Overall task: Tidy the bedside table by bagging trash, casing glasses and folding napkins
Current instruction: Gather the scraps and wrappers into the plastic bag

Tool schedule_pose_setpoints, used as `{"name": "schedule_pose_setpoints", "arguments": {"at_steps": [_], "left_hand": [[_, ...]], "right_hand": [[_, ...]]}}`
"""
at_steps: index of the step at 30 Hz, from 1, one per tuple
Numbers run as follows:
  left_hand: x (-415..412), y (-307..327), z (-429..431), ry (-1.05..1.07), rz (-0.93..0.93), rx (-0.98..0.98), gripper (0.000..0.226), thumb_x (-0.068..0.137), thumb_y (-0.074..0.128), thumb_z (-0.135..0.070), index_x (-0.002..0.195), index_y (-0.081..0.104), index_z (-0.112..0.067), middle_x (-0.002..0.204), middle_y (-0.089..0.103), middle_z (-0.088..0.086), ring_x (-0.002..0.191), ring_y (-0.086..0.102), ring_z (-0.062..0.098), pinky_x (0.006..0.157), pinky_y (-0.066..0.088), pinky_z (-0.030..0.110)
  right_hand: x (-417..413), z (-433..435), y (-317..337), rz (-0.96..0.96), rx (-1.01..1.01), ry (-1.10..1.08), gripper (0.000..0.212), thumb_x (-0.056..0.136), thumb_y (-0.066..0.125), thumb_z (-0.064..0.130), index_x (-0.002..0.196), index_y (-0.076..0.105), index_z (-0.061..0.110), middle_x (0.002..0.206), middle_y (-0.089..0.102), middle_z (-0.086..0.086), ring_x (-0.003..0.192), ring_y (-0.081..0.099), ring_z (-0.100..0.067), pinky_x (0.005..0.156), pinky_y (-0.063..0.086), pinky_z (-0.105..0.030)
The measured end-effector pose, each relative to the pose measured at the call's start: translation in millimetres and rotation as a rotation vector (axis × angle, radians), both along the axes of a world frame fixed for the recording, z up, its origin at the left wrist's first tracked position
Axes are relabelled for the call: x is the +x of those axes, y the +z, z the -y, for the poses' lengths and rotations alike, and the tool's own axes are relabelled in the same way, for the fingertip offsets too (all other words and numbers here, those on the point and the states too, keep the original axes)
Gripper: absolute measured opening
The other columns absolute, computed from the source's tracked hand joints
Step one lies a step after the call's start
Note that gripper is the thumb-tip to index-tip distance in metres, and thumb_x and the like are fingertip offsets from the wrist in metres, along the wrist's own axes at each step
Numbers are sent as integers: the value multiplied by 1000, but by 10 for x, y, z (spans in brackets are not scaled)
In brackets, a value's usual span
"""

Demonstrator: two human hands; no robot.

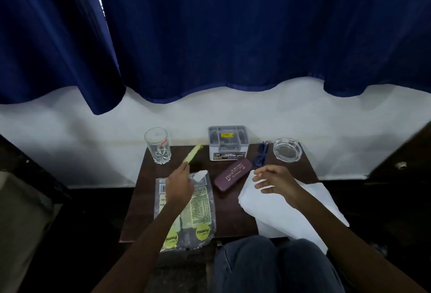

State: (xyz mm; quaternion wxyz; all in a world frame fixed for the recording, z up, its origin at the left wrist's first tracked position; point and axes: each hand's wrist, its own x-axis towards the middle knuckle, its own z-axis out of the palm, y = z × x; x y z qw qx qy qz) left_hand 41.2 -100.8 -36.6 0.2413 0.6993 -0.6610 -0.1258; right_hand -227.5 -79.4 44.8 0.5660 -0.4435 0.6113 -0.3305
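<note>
My left hand (pixel 178 184) pinches a yellow-green wrapper (pixel 193 153) and holds it up above the small dark table (pixel 231 218). Under that hand lies a clear plastic bag (pixel 200 211) with yellow labels, and a crumpled white scrap (pixel 200 175) rests at its top edge. A maroon glasses case (pixel 233 174) lies shut in the middle of the table. Blue glasses (pixel 261 156) sit folded behind it. My right hand (pixel 275 182) hovers open over white napkins (pixel 284 211) spread at the table's right edge.
A drinking glass (pixel 158 145) stands at the back left. A grey organiser box (pixel 228 143) sits at the back centre, and a glass ashtray (pixel 287 149) at the back right. Blue curtains (pixel 210 31) hang behind. My knees (pixel 268 267) are against the front edge.
</note>
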Motion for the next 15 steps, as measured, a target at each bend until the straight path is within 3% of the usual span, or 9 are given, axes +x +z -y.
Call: {"name": "schedule_pose_setpoints", "arguments": {"at_steps": [4, 7, 10, 12, 15], "left_hand": [[-257, 419, -75, 94, -623, -88, 34, 78, 56, 2, 109, 68, -4, 115, 68, 13, 100, 66, 21, 92, 49, 33], [-493, 688, -224, 97, -1067, -14, 33, 83, 57, 5, 113, 65, -5, 104, 70, 13, 68, 62, -4, 75, 53, 22], [-764, 868, -380, 50, -1250, 76, 33, 86, 55, 6, 118, 61, -3, 74, 72, -7, 61, 60, -1, 62, 50, 13], [-940, 924, -459, 9, -1272, 107, 32, 85, 56, 6, 116, 63, -3, 73, 71, -7, 67, 60, 7, 65, 51, 17], [-1229, 951, -582, -34, -1301, 177, 34, 86, 55, 7, 115, 62, -8, 75, 73, -8, 66, 65, 3, 63, 54, 14]], "right_hand": [[23, -73, 118, 29, -33, 9, 12, 89, 54, 7, 91, 66, 6, 89, 69, -13, 73, 66, -25, 67, 50, -29], [20, -151, 195, 60, -54, 14, 13, 90, 53, 7, 93, 66, 7, 91, 68, -12, 75, 65, -23, 67, 51, -28], [-51, -229, 277, 100, -81, -31, 12, 90, 56, 11, 96, 65, 11, 94, 67, -10, 81, 63, -23, 68, 51, -28], [-159, -283, 355, 155, -75, -68, 14, 89, 57, 14, 100, 65, 10, 93, 67, -9, 81, 65, -23, 70, 52, -30], [-393, -399, 464, 207, -80, -91, 14, 88, 59, 15, 98, 66, 9, 84, 70, -8, 73, 70, -21, 67, 55, -29]]}}
